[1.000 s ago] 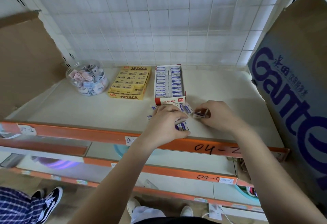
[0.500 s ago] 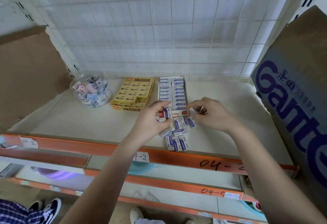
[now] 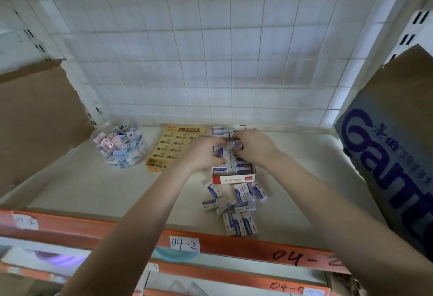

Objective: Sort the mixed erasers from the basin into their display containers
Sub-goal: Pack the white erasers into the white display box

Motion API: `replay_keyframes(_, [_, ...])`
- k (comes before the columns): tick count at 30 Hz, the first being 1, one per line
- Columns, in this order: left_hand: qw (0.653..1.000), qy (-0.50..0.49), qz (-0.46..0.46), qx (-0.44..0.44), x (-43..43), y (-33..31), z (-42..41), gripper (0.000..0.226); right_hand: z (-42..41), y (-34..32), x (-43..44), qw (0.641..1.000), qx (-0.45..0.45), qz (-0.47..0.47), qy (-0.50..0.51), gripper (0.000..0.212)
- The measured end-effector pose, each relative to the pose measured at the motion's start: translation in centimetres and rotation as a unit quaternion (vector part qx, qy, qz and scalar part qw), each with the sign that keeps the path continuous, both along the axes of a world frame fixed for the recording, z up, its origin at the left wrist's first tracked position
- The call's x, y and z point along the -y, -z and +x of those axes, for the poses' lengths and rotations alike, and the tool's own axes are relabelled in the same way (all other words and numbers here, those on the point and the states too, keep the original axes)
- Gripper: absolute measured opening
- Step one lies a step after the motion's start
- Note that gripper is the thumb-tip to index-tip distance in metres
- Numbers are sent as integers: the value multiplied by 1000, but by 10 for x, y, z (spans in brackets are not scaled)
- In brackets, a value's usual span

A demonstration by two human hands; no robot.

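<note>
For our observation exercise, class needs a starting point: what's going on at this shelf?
A person is filling the red box with blue-label erasers. The left grip pinches an eraser over its rows; the right grip reaches in beside it, its hold unclear. More loose erasers lie on the shelf in front of the box. The yellow box and jar stand to the left, untouched.

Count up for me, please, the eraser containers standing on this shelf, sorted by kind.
Clear round tub: 1
Yellow display box: 1
Red-and-white display box: 1
Total: 3
</note>
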State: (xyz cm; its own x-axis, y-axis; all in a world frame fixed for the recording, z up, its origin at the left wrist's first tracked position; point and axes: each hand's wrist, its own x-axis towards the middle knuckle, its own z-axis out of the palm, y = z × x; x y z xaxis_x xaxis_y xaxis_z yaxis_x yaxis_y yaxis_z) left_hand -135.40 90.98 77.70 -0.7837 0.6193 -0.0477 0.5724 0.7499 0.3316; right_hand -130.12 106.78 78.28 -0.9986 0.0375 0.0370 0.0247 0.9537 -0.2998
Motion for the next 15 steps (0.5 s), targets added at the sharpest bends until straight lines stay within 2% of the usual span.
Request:
replay_keyframes(5, [998, -10, 6, -61, 5, 2, 1, 62, -7, -20, -22, 999, 19, -45, -18, 27])
replay_keyframes(9, [991, -39, -48, -120, -1, 4, 8, 60, -7, -26, -25, 988, 94, -64, -106, 41])
replay_keyframes(11, [990, -48, -48, -123, -5, 5, 10, 54, -8, -20, -20, 985, 114, -35, -124, 41])
replay_keyframes(15, [993, -62, -12, -95, -5, 5, 13, 37, -11, -14, -21, 991, 78, 31, -102, 38])
